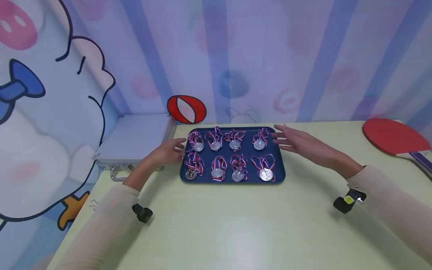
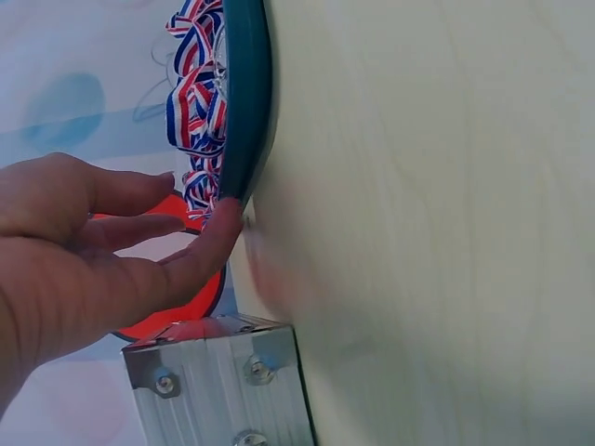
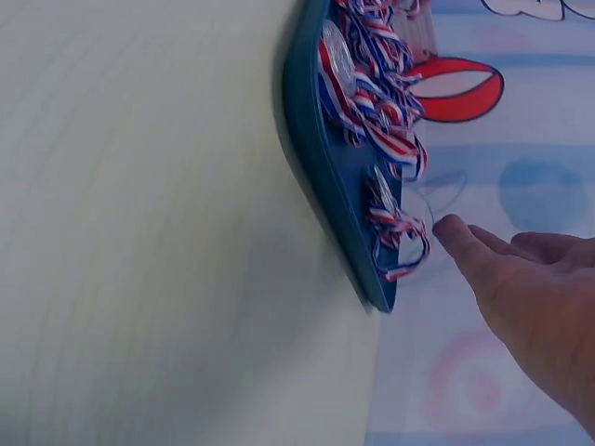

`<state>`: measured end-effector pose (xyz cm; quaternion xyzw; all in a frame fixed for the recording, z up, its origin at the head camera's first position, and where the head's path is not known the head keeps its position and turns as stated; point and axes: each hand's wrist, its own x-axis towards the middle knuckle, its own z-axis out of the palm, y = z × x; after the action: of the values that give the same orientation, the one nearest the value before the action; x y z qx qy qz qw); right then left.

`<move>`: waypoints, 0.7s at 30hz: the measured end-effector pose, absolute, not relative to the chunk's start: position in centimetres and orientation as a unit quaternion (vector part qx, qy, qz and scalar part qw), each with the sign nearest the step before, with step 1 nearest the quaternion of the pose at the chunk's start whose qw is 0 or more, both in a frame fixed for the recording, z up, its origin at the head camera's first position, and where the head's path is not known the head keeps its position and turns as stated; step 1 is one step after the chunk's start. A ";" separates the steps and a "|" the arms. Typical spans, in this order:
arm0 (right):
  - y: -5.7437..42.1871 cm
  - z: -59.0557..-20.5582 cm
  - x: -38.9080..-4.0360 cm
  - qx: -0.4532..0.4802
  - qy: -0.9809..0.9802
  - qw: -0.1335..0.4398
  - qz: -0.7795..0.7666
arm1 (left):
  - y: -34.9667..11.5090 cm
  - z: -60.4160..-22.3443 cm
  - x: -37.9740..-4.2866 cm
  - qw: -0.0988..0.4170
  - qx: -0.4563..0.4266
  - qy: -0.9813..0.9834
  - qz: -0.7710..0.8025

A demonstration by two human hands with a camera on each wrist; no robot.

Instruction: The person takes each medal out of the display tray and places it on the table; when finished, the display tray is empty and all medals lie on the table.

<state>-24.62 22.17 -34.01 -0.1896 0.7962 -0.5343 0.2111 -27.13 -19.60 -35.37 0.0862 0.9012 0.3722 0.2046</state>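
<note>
A dark blue tray (image 1: pixel 280 165) lies on the table against the back wall. On it, in two rows, are several round silver-coloured medals (image 1: pixel 266 174) with bunched red, white and blue ribbons (image 1: pixel 238 161). The front-left medal (image 1: pixel 191 174) looks darker than the others. My left hand (image 1: pixel 167 152) is at the tray's left side, fingers loosely bent; in the left wrist view one fingertip (image 2: pixel 228 216) overlaps the tray's corner. Across from it, my right hand (image 1: pixel 298 140) is by the right rim with fingers extended, close to a ribbon (image 3: pixel 400 228) in the right wrist view. Neither hand holds anything.
A silver case (image 1: pixel 135 137) with a handle stands at the back left, beside my left forearm. A red table tennis paddle (image 1: pixel 395 137) lies at the right. The patterned wall (image 1: pixel 256 56) rises directly behind the pale table (image 1: pixel 236 225).
</note>
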 end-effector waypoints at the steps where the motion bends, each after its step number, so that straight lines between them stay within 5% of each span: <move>1: 21.9 -34.2 -24.6 -0.186 0.806 0.209 -0.521 | -19.6 -35.5 -27.1 0.207 0.088 0.898 0.379; 21: 17.9 -37.0 -24.4 -0.178 0.919 0.145 -0.320 | -19.6 -37.3 -27.6 0.184 0.038 0.880 0.436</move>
<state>-24.36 17.90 -37.00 -0.1781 0.9192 -0.3200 0.1447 -27.64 -19.58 -37.34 0.0375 0.8800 0.4363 0.1840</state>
